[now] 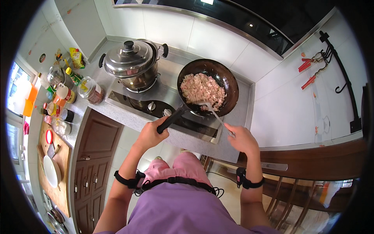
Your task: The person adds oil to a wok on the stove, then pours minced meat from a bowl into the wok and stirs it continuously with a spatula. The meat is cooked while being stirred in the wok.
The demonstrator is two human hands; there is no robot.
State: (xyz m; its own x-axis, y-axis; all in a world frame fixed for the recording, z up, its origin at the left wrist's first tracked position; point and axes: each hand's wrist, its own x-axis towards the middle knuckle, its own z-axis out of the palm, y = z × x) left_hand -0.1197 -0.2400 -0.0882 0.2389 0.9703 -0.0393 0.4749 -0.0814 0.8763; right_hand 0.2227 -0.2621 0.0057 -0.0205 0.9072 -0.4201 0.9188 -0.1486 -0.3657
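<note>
A dark wok (230, 84) rests over the right side of the gas stove, holding crumbled pinkish ground meat (204, 87). My left hand (152, 131) is closed around the wok's black handle (173, 119), below and left of the pan. On the right, my right hand (241, 138) grips a metal spatula (216, 115) by its handle. The spatula's head touches the meat near the wok's lower edge and is blurred. Part of the spatula's handle is hidden by my fingers.
A lidded steel pot (128, 63) stands on the left burner. Left of the stove are a clear plastic jar (91, 90) and several bottles. A wooden cutting board (62, 163) holds a white bowl (52, 171). Red-handled tools (309, 82) hang on the right wall; a range hood (204, 11) juts out above.
</note>
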